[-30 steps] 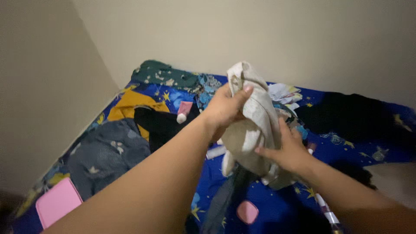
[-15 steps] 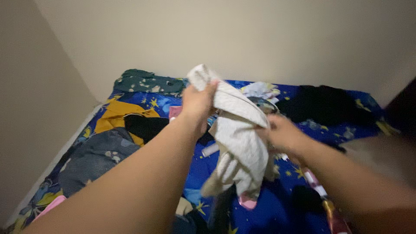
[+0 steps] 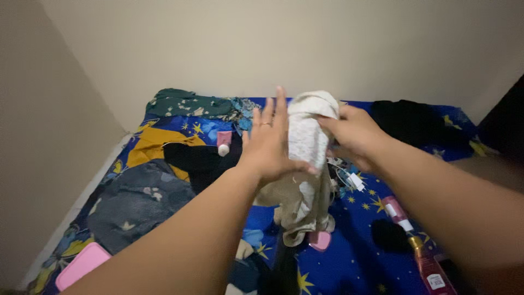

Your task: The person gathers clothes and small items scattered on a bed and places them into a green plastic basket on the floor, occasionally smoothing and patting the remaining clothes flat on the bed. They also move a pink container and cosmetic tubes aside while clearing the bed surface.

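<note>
Below me the bed (image 3: 349, 262), in a blue star-print sheet, carries a grey garment (image 3: 136, 205), a black one (image 3: 199, 161), a green patterned one (image 3: 185, 104), a pink case (image 3: 82, 266), a pink tube (image 3: 224, 143) and a bottle (image 3: 428, 267).

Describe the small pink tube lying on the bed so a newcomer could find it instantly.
Start at the blue star-print bedsheet and go to its far left part, where a black garment lies. The pink tube rests at that garment's upper edge, just left of the open left hand. Its white cap, pointing toward the camera, sets it apart.
</note>
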